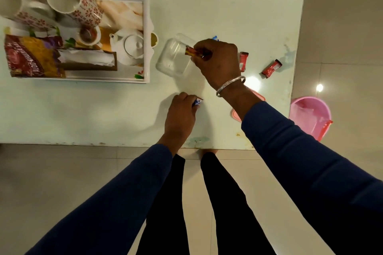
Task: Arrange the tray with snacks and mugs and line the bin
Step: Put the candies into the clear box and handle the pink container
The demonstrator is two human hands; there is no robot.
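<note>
- Pale green tabletop (228,10), scuffed along its far edge, fills the upper part of the head view, with grey floor tiles below it and the person's dark trouser legs at the near edge.
- White rectangular tray (147,37) sits at the table's left, its long axis running left to right; it carries two white mugs with red flower print (83,6), a red and yellow snack packet (33,58) lying flat at its near-left corner, and a brown holder of white napkins (89,60) beside the packet.
- Clear plastic container (174,58) lies just right of the tray, tilted, its open mouth towards the right hand (217,62).
- That right hand, a silver bangle (230,86) on its wrist, reaches forward from a blue sleeve and pinches a small red-wrapped sweet (194,53) at the container's mouth, the sweet's long axis lying left to right.
- Left hand (180,114) rests lower on the table, fingers curled round a small blue and white wrapper (198,101).
- Two more red wrapped sweets (271,68) lie on the table right of the right hand, one partly hidden by it.
- Pink plastic lid (236,115) shows under the right forearm.
- Pink plastic bin (308,116) stands on the floor beyond the table's right end.
</note>
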